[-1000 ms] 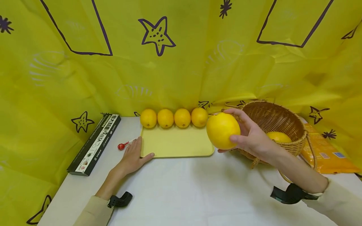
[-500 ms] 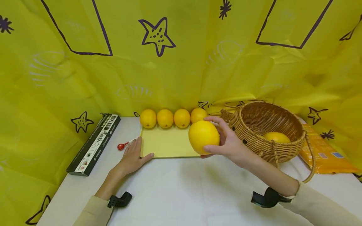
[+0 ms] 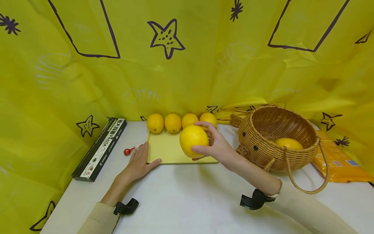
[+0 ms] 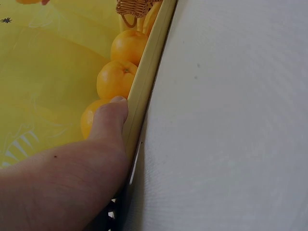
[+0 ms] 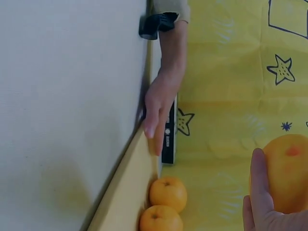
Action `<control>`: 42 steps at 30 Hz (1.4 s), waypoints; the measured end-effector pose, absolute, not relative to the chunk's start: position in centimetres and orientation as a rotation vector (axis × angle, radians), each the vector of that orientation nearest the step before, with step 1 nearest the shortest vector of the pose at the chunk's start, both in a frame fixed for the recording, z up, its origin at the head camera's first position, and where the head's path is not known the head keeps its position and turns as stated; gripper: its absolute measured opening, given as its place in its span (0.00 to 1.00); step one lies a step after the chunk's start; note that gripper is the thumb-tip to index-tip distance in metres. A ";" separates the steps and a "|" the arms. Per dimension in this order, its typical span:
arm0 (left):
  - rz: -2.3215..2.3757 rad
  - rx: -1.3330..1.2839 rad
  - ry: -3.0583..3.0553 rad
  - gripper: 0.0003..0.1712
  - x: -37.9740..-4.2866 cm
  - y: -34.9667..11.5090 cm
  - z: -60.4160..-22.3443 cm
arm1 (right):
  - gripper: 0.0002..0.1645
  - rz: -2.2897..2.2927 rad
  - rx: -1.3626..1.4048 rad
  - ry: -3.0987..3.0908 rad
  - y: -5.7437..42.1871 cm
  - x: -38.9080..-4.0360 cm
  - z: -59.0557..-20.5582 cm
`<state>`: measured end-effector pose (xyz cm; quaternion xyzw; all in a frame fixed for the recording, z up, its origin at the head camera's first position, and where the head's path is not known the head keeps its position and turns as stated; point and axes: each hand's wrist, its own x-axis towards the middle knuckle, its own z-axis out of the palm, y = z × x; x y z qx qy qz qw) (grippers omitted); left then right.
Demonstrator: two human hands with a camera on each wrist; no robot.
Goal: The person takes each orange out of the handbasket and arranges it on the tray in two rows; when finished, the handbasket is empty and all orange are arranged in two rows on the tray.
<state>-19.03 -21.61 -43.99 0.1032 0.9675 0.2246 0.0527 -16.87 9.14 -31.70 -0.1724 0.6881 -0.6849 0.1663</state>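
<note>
My right hand (image 3: pixel 214 144) grips a large orange (image 3: pixel 193 141) above the pale yellow tray (image 3: pixel 163 148), thumb on the near side and fingers over the top. In the right wrist view this orange (image 5: pixel 288 175) fills the lower right. Along the tray's back edge stand several oranges (image 3: pixel 173 123) in a row. My left hand (image 3: pixel 140 164) rests at the tray's left front corner, fingers straight and thumb along the front edge. The left wrist view shows that thumb (image 4: pixel 109 118) at the tray's rim (image 4: pixel 144 86).
A wicker basket (image 3: pixel 248 143) with an animal face stands right of the tray, another orange (image 3: pixel 289 143) inside it. Behind it lies an orange packet (image 3: pixel 340 165). On the left are a black pasta box (image 3: pixel 99 149) and a red lollipop (image 3: pixel 127 151). A yellow patterned cloth (image 3: pixel 190 74) hangs behind.
My right hand has carried the orange leftward from beside the basket to over the tray, uncovering the basket's face. The left hand has stayed at the tray's corner.
</note>
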 end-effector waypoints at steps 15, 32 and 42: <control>0.716 0.318 2.972 0.59 -19.0 -22.0 -44.1 | 0.44 -1.726 -0.434 2.324 -0.4 -23.1 -35.5; 0.779 0.317 2.953 0.61 -18.9 -21.3 -43.9 | 0.46 -1.612 -0.390 2.356 -6.0 -26.2 -39.3; 0.800 0.398 3.061 0.57 -19.0 -21.6 -44.3 | 0.48 -1.576 -0.359 2.396 -7.3 -26.3 -39.7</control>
